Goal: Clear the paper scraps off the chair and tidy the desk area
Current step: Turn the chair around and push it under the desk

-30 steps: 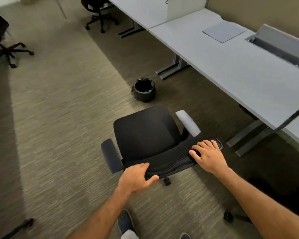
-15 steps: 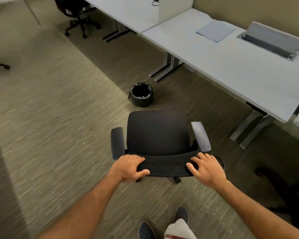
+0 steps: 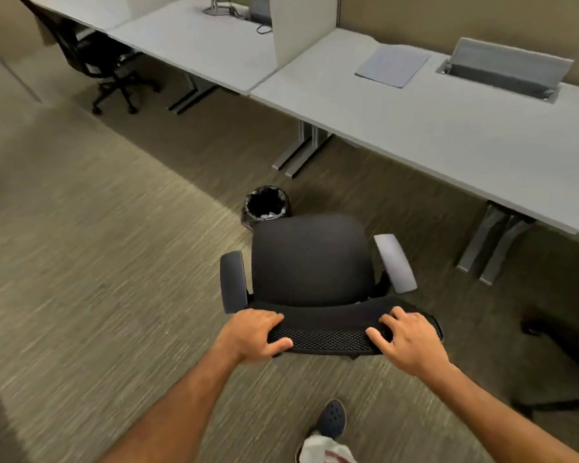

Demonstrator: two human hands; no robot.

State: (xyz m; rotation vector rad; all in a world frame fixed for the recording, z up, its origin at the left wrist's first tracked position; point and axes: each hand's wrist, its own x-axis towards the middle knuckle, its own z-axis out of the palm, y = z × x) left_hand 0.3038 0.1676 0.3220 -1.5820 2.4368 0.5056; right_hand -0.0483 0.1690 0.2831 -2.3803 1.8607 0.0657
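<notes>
Head view: a black office chair [image 3: 311,262] stands on the carpet [image 3: 97,262] at the centre of the picture, seen from behind and above. Its seat is bare, and no paper scraps show on it. The left hand [image 3: 253,334] is closed over the left end of the mesh backrest [image 3: 328,339], fingers curled over the top edge and the thumb pressed against the mesh. The right hand [image 3: 408,342] rests on the right end of the same top edge, fingers spread and bent over it, thumb on the mesh, gripping more loosely. Both forearms reach in from six o'clock.

The chair's dark armrest [image 3: 233,282] sits at nine o'clock of the seat, and the lighter grey armrest [image 3: 395,262] at three o'clock. A small black bin [image 3: 266,205] with a dark liner stands at eleven o'clock of the seat, just beyond its front edge; something pale lies inside, too small to tell.

A long grey desk [image 3: 448,138] runs from twelve to three o'clock. On it lies a flat grey pad [image 3: 393,65], and beside that, toward two o'clock, a cable hatch [image 3: 505,70] stands with its lid raised. A second black chair [image 3: 104,68] is parked at ten o'clock, under the neighbouring desk. One dark shoe [image 3: 331,417] shows at six o'clock.
</notes>
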